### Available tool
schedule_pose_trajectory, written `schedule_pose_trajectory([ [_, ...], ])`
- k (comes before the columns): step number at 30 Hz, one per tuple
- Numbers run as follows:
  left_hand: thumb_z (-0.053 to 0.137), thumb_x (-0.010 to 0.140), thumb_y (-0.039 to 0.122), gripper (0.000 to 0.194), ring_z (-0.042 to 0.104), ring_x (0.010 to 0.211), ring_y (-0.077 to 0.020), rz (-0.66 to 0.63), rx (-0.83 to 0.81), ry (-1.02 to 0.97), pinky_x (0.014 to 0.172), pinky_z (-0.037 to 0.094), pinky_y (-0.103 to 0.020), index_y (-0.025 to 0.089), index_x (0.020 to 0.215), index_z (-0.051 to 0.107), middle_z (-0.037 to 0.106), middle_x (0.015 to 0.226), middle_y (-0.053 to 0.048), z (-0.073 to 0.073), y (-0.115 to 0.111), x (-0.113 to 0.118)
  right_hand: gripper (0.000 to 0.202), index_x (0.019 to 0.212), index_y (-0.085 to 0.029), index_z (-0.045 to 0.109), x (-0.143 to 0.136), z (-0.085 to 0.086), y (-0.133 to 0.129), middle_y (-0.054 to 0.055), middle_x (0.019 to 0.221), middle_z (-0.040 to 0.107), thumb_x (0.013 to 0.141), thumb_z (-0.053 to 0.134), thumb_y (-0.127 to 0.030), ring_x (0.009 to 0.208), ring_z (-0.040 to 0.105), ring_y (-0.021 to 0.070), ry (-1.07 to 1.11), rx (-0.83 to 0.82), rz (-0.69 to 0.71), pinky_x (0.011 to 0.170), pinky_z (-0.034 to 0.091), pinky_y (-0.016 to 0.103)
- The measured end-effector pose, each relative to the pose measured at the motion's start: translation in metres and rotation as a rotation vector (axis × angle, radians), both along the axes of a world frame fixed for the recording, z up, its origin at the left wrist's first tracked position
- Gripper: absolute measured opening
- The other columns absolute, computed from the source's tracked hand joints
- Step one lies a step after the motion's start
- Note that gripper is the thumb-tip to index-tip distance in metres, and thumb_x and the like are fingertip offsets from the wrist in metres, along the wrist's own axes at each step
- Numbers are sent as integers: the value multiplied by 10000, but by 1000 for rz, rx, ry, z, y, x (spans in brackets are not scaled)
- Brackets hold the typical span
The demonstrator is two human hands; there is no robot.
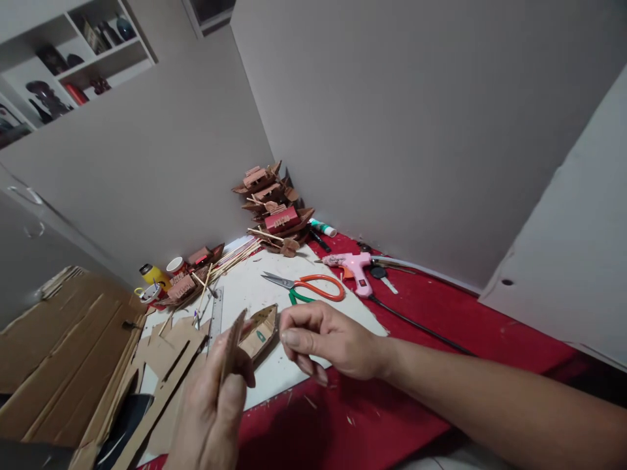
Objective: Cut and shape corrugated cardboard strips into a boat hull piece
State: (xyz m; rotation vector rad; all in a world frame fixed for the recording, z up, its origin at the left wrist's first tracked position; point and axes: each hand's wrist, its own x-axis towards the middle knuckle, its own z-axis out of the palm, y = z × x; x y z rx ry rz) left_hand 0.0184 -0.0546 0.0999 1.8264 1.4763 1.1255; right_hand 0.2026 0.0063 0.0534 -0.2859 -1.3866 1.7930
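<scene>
My left hand (215,391) is closed on a thin brown cardboard piece (232,344), which stands on edge between the thumb and fingers. To its right, my right hand (328,339) is raised with thumb and forefinger pinched together; whatever may be between the fingertips is too small to make out. Between the two hands a small cardboard boat (262,333) with a green mark lies on the white board (245,277). Scissors (318,287) with orange and green handles rest just beyond my right hand.
A pink glue gun (356,269) and a key (385,277) lie on the red cloth (416,313). Finished boats (279,215) are stacked in the corner. Another boat (183,287), cups and a yellow bottle (159,277) stand at left, near a ruler (216,313) and cardboard sheets (73,346).
</scene>
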Motion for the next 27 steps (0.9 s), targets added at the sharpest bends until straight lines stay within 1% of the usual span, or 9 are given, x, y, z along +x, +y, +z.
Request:
schedule_pose_trajectory([
  [2, 428, 851, 551, 548, 553, 645, -192, -46, 109, 269, 600, 448, -299, 192, 1247, 550, 626, 786, -64, -5, 1, -4, 370, 693, -115, 560, 2, 2, -6, -42, 490, 541, 808, 619, -461, 353, 471, 32, 29, -19, 79, 341, 394, 116],
  [3, 428, 860, 530, 542, 583, 700, -208, -62, 147, 366, 641, 463, -315, 200, 1280, 522, 646, 841, -77, -8, 3, -6, 380, 690, -108, 571, 3, 3, -8, -31, 505, 560, 803, 623, -467, 358, 488, 35, 43, -31, 111, 343, 404, 118],
  [5, 434, 871, 496, 535, 624, 794, -235, -59, 191, 476, 701, 481, -341, 209, 1320, 479, 670, 928, -97, -15, 6, -9, 379, 698, -95, 597, 4, 5, -10, -6, 558, 606, 791, 639, -461, 377, 521, 37, 83, -59, 144, 357, 421, 119],
  [8, 442, 877, 462, 525, 640, 920, -263, -48, 259, 528, 787, 483, -373, 219, 1343, 444, 666, 1086, -118, -23, 10, -8, 311, 731, -94, 617, 4, 8, -9, 10, 646, 650, 764, 688, -394, 392, 547, 33, 140, -95, 131, 375, 432, 118],
  [12, 411, 900, 435, 510, 609, 1059, -282, -69, 335, 605, 838, 470, -390, 233, 1368, 410, 603, 1251, -123, -26, 11, -3, 286, 722, -102, 610, 6, 12, -6, -10, 619, 638, 738, 716, -367, 366, 532, 34, 148, -108, 112, 366, 435, 127],
  [15, 421, 900, 423, 519, 590, 1102, -287, -62, 366, 670, 852, 471, -395, 221, 1377, 391, 590, 1274, -128, -27, 14, -3, 300, 705, -98, 603, 8, 14, -5, -13, 595, 626, 730, 718, -374, 346, 502, 27, 153, -119, 125, 338, 408, 120],
  [18, 419, 908, 394, 535, 613, 1064, -275, -102, 424, 746, 819, 493, -374, 216, 1406, 343, 588, 1275, -131, -27, 18, -9, 306, 714, -96, 602, 9, 16, -5, -15, 579, 624, 726, 719, -378, 335, 492, 25, 159, -143, 146, 318, 385, 111],
  [22, 405, 915, 384, 573, 637, 1006, -262, -149, 495, 805, 765, 515, -348, 225, 1448, 265, 596, 1255, -129, -28, 25, -16, 325, 712, -98, 595, 9, 17, -4, -22, 566, 625, 709, 726, -396, 341, 516, 35, 138, -182, 174, 325, 420, 111],
  [27, 439, 903, 383, 610, 609, 1060, -268, -152, 548, 814, 794, 513, -346, 217, 1458, 248, 586, 1262, -131, -33, 28, -19, 340, 665, -92, 598, 7, 16, -1, -26, 516, 609, 701, 725, -405, 307, 496, 38, 127, -186, 143, 302, 425, 119],
])
